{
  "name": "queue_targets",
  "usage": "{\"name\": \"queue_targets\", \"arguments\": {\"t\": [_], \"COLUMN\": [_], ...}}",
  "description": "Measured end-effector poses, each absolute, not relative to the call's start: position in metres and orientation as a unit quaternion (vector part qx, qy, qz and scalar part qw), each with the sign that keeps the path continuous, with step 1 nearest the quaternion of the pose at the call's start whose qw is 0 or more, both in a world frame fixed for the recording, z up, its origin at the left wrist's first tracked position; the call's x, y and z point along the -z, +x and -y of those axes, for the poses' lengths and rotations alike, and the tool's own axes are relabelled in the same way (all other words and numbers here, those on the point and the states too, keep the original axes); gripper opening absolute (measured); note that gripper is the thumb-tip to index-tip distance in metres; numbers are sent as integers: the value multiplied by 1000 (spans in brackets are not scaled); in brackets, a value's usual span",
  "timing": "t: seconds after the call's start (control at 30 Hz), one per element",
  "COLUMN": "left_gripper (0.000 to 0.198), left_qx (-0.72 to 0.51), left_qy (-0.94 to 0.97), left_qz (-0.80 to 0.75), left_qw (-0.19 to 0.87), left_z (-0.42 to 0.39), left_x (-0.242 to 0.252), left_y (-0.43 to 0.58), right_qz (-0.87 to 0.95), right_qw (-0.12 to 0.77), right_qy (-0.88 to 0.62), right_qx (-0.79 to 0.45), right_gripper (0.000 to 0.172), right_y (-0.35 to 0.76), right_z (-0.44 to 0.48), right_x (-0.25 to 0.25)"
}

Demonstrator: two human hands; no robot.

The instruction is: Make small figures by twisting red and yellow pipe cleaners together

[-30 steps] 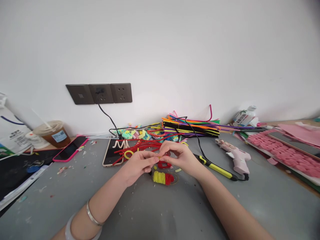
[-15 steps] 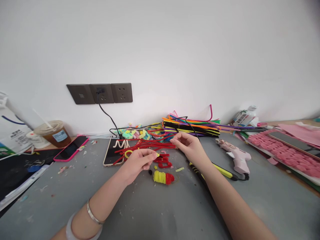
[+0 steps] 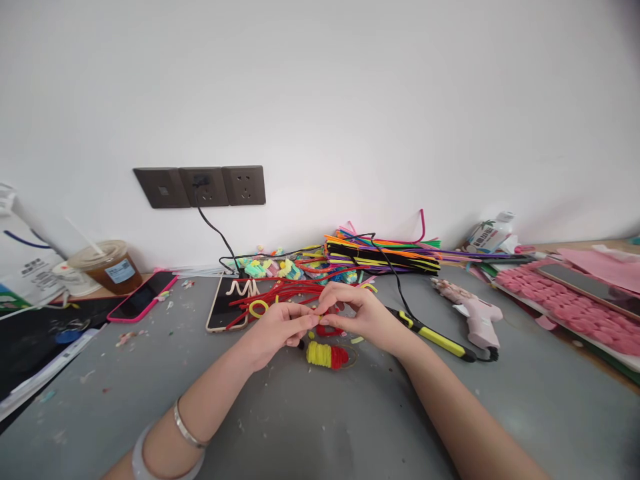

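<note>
A small yellow piece [image 3: 317, 313] is pinched between both hands over the table [image 3: 310, 427].
The left hand [image 3: 277, 330] and right hand [image 3: 361, 317] are closed narrowly on it, fingertips meeting. A yellow-and-red coil [image 3: 326, 355] is seen just at 6 o'clock, red pipe cleaners [image 3: 290, 291] at 12, and a glue gun [image 3: 475, 313] well off at 3.

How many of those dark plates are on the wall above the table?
3, in one row: the left plate, the middle plate with a black cable plugged in, and the right plate. None seems hidden.
</note>
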State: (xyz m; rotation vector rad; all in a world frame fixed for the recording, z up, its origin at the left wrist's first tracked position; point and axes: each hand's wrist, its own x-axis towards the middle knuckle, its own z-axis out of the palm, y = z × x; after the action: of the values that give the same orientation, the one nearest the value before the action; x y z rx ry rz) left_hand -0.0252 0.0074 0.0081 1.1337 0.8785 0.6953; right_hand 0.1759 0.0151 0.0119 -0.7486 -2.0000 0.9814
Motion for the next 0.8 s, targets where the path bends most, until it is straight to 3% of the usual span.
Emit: {"name": "queue_targets", "arguments": {"t": [0.8], "left_gripper": [35], "left_qx": [-357], "left_qy": [478], "left_qz": [-379], "left_qw": [707], "left_z": [-5], "left_x": [-11], "left_y": [-22], "right_qz": [770], "right_qw": [484], "right_qy": [-297], "right_qx": [-292], "right_gripper": [17], "right_y": [170], "right_z": [-11], "right_x": [-16]}}
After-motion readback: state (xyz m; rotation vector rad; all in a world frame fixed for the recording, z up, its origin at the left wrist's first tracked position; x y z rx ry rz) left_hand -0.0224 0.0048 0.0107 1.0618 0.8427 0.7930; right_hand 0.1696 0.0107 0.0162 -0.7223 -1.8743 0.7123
